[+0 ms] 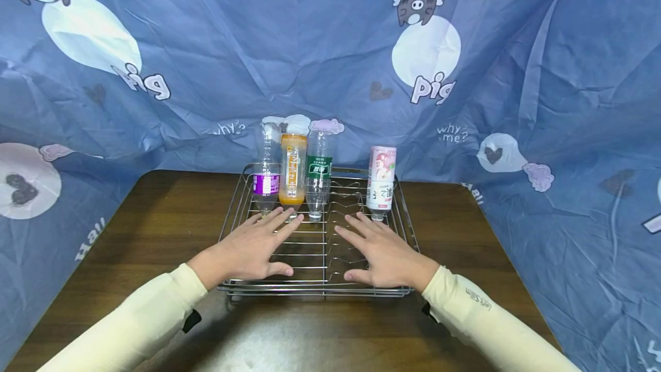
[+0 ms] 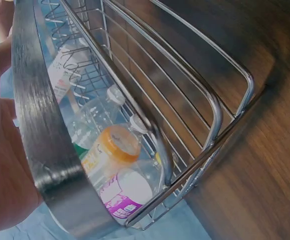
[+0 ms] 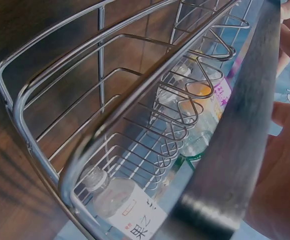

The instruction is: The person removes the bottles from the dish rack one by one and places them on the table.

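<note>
A metal wire dish rack [image 1: 324,289] lies on the table under both hands. Three bottles stand upside down at its back left: a clear one with a purple label [image 1: 266,184], an orange-and-clear one [image 1: 292,171] and a clear one with a green label [image 1: 318,168]. A white-and-pink bottle [image 1: 382,179], also inverted, is at the back right. My left hand [image 1: 248,248] is spread flat over the rack's left half, fingertips near the orange bottle's neck. Over the right half my right hand [image 1: 387,254] spreads its fingers, close below the white-and-pink bottle. Neither hand holds anything; contact with the wires cannot be told.
The brown wooden table [image 1: 444,326] extends around the rack. A blue patterned cloth [image 1: 330,45] hangs behind and at the sides. In the wrist views, metal bands [image 2: 45,110] block part of each hand. Wavy wire dividers [image 3: 194,95] run through the rack's right half.
</note>
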The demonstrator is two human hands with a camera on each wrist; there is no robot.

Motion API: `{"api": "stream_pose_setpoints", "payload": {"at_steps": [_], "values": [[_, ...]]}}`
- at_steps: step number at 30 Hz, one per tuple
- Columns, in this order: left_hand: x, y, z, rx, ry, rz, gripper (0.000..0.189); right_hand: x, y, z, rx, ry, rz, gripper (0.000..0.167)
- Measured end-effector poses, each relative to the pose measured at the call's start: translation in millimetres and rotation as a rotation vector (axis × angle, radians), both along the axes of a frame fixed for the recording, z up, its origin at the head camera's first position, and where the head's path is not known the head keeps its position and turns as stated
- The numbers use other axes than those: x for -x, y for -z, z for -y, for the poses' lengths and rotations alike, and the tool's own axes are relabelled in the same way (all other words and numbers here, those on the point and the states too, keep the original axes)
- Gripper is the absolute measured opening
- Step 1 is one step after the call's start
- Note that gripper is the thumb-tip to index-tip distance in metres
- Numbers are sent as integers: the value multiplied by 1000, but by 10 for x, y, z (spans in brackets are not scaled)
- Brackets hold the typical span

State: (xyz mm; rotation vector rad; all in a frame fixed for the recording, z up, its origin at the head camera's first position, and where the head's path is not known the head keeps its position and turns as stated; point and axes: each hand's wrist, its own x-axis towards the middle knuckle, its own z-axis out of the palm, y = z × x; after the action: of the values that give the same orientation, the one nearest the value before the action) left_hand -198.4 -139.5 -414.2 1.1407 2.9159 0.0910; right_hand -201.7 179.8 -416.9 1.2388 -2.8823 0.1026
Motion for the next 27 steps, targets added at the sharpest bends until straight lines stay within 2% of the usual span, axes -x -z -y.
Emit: {"api": "stream_pose_setpoints", "payload": {"at_steps": [27], "values": [[-9,40,64,-18,-29,23,101,-8,22,-16,17,-15,-6,89]]}}
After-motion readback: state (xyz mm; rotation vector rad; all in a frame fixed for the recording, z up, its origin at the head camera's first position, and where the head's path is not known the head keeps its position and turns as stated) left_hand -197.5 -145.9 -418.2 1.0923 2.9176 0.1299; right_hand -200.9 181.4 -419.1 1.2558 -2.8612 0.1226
